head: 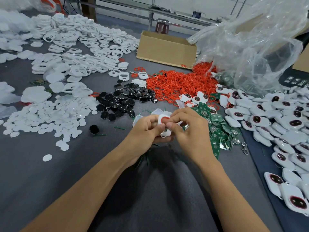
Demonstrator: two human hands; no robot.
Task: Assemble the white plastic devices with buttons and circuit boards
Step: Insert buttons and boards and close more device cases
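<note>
Just above the grey table (50,181), your left hand (147,129) and right hand (189,128) meet, both pinching one white plastic device (163,120) with a red ring set in it, thumbs pressed together over it. Green circuit boards (219,131) lie beside your right hand; black buttons (122,101) and red rings (180,81) sit beyond, finished devices (275,118) far right, a cardboard box (165,51) behind.
</note>
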